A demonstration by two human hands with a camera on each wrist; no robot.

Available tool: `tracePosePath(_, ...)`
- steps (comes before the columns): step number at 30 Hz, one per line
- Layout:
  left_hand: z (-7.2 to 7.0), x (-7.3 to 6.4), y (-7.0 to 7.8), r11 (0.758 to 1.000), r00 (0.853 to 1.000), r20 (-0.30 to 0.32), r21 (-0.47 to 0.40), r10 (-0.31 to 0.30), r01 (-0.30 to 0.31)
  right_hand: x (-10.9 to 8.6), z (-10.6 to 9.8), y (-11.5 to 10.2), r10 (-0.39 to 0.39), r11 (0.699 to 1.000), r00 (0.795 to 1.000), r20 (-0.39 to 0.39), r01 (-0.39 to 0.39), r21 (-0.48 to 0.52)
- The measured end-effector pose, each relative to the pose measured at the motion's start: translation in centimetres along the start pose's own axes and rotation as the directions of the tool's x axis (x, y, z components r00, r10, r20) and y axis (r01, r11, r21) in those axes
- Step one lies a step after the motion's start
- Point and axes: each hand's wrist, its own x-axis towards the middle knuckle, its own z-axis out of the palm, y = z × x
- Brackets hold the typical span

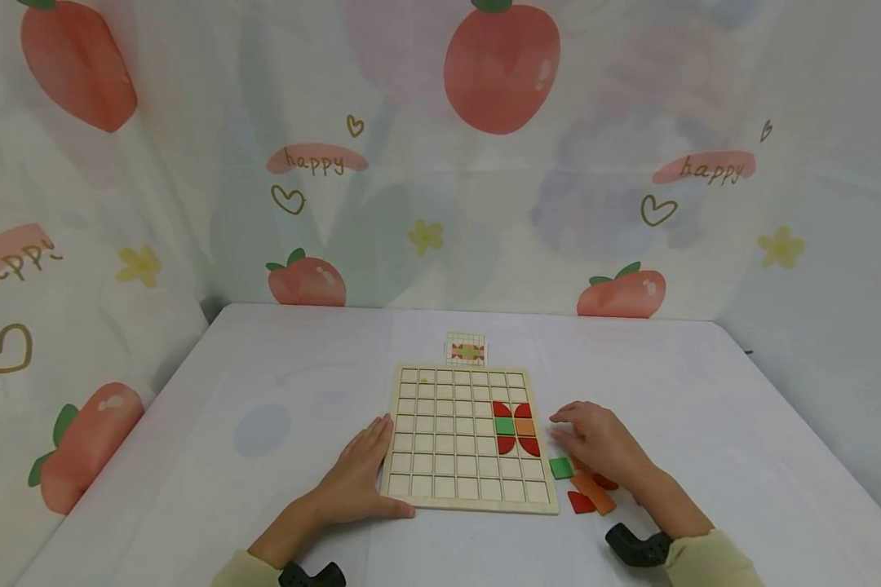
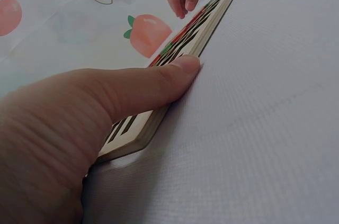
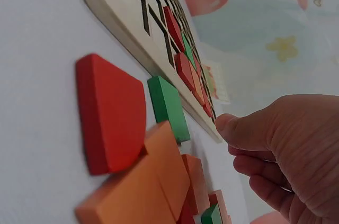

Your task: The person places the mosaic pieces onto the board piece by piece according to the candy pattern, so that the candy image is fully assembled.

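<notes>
Head: L hand [image 1: 356, 473], fingers straight, rests on L edge of wooden grid board [image 1: 444, 465] on white table [image 1: 301, 359]; R hand [image 1: 598, 440], loosely curled w/ nothing visible in it, is just R of board by loose tiles [image 1: 595, 492]. L wrist: thumb [image 2: 148, 86] touches board's near edge. R wrist: red tile [image 3: 114, 118], green sq. tile [image 3: 168, 110] nr board.

flat gridded board [image 1: 466, 444], loose tiles [image 1: 593, 492] beside

Free passage above the board [image 1: 444, 465], loose tiles [image 1: 595, 493] beside its right edge
</notes>
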Motion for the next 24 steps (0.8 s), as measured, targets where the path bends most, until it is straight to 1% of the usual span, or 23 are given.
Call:
tracePosePath(3, -0.1, 0.0, 0.1, 1.000, 1.000, -0.002, -0.002, -0.002, 0.002, 0.2, -0.2, 0.6, 0.002, 1.000, 1.000, -0.026, -0.002, -0.005)
tracePosePath(6, -0.1, 0.1, 0.1, 1.000, 1.000, -0.002, -0.004, -0.003, 0.003, 0.3, -0.3, 1.1, 0.018, 1.000, 0.999, -0.043, -0.017, 0.014)
tracePosePath(8, -0.1, 0.1, 0.1, 1.000, 1.000, 0.000, -0.003, -0.003, 0.003, 0.3, -0.4, 1.3, 0.030, 1.000, 0.998, -0.054, -0.029, 0.009)
tracePosePath(13, 0.0, 0.1, 0.0, 1.000, 1.000, 0.003, 0.006, -0.008, 0.008, 0.4, -0.4, 2.1, 0.091, 0.996, 0.991, -0.099, -0.092, -0.009)
tracePosePath(19, 0.1, 0.1, -0.1, 1.000, 1.000, -0.001, 0.007, -0.006, 0.006, 0.4, -0.4, 2.8, 0.169, 0.985, 0.974, -0.153, -0.169, 0.014)
tracePosePath(22, 0.1, 0.1, -0.1, 1.000, 1.000, -0.001, 0.003, -0.007, 0.007, 0.4, -0.4, 3.1, 0.216, 0.976, 0.961, -0.173, -0.217, 0.015)
tracePosePath(24, 0.1, 0.1, 0.0, 1.000, 1.000, -0.002, 0.000, -0.007, 0.007, 0.4, -0.4, 3.2, 0.259, 0.965, 0.950, -0.172, -0.260, 0.017)
